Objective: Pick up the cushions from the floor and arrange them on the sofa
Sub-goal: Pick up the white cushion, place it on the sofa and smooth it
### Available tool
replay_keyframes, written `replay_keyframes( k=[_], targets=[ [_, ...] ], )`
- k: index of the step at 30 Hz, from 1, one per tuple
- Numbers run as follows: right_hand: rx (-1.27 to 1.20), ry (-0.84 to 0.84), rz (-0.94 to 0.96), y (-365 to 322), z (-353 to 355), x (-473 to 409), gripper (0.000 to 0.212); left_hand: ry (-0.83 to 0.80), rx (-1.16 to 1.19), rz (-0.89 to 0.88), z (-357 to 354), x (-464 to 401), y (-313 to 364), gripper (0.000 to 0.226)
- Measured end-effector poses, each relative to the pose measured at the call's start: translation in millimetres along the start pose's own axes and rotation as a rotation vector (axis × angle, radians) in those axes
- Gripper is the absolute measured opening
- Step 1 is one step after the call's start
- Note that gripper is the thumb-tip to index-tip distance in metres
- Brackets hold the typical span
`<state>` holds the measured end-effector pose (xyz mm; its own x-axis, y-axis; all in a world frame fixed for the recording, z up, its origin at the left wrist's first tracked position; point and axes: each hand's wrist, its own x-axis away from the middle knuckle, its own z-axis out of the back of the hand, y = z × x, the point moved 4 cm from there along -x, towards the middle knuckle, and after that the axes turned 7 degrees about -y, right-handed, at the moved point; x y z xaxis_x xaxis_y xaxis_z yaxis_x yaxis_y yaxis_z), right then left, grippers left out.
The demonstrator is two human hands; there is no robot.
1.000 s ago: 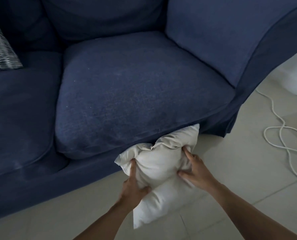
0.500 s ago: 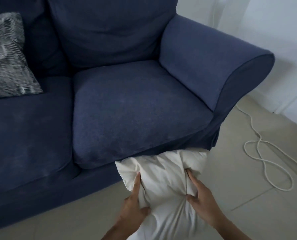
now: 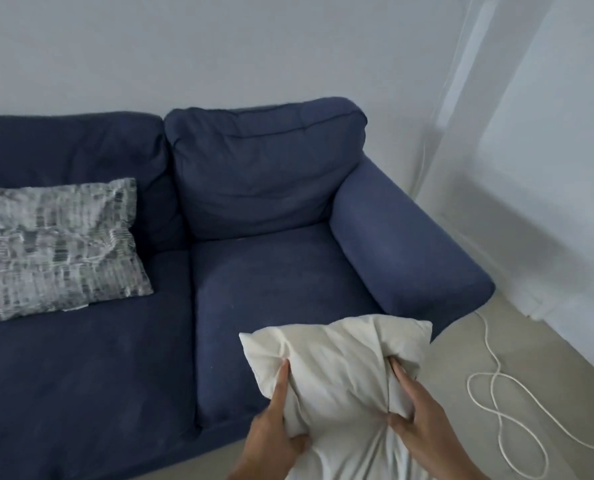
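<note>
Moved since a second ago: you have lifted the white cushion (image 3: pixel 340 379) off the floor (image 3: pixel 517 344); it was low against the sofa's front edge and now hangs at the height of the right seat.
Where the cushion is: in the air in front of the sofa (image 3: pixel 281 289), its top corners over the seat's front edge, touching nothing but your hands.
Left hand (image 3: pixel 271 434): fingers (image 3: pixel 281 382) pressed together and dug into the cushion's left side, pinching a fold against the thumb.
Right hand (image 3: pixel 416 410): fingers (image 3: pixel 397 370) closed on a bunched ridge of fabric on the right side.
How it will handle: it looks light and very soft, and the loose cover creases under your grip; you will likely steer it better holding the filling at both side edges than the slack cloth.
What the sofa holds: one grey patterned cushion (image 3: pixel 63 244) leans on the left backrest; the right seat is bare.
Other: a white cable (image 3: pixel 496 386) lies looped on the floor to your right.
</note>
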<state>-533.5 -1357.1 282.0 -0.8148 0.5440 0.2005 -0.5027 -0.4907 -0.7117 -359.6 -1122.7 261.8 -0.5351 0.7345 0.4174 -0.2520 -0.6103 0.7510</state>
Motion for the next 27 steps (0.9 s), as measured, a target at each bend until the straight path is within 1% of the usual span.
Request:
replay_keyframes(
  k=[2,7,14,17,21,24,27],
  targets=[
    [-0.019,-0.025,0.041,-43.6,28.8,-24.3,0.101,0.052,0.033,-0.037,43.4,-4.2,34.1,0.132],
    [-0.049,-0.033,0.102,-125.2,81.3,-95.5,0.098,0.157,0.031,-0.055,136.8,-25.9,101.0,0.131],
    [-0.042,-0.042,0.218,-211.7,128.4,-193.4,0.096,0.256,-0.027,-0.069,254.4,-73.1,156.4,0.131],
    [-0.034,-0.028,0.256,-241.8,136.1,-236.2,0.097,0.296,-0.012,-0.084,297.9,-98.0,163.7,0.132],
    [-0.013,-0.016,0.293,-264.7,129.4,-301.3,0.097,0.346,0.011,-0.096,342.2,-141.3,155.6,0.135],
    [0.01,-0.018,0.301,-268.2,110.4,-358.0,0.097,0.376,0.058,-0.081,363.3,-186.2,132.4,0.135],
    [0.027,-0.026,0.275,-255.0,81.5,-411.5,0.096,0.369,0.08,-0.047,370.2,-234.5,104.8,0.134]
  ],
)
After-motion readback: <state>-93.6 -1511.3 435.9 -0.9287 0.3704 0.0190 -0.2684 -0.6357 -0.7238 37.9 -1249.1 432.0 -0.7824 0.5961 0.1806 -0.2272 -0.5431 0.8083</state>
